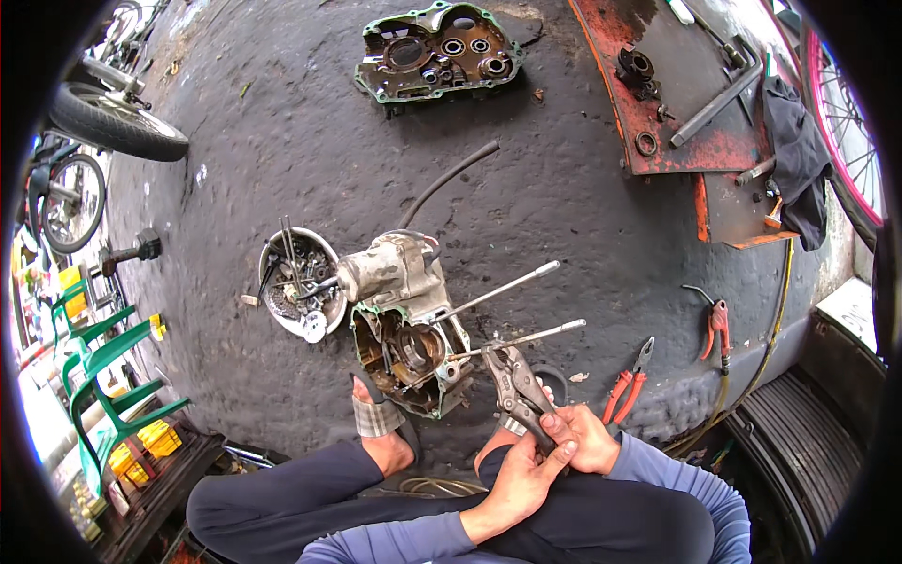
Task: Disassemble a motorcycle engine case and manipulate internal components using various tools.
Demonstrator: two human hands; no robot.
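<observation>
Both my hands are on a pair of locking pliers (516, 387). My left hand (519, 484) is closed round the lower end of the handles, and my right hand (584, 440) grips them just above and to the right. The jaws meet the lower of two long metal studs (550, 332) that stick out of an engine crankcase half (427, 397); whether they are clamped tight I cannot tell. The upper stud (507, 287) runs beside it. A dirty metal motor-like housing (390, 268) sits on the crankcase's far side, which rests on the ground by my feet.
A white bowl (266, 293) of small metal parts stands left of the crankcase. Another crankcase half (440, 58) lies farther off. Red-handled pliers (624, 387) and a red air blow gun (717, 329) lie to the right, near a red metal sheet (672, 162). A green chair (113, 376) stands left.
</observation>
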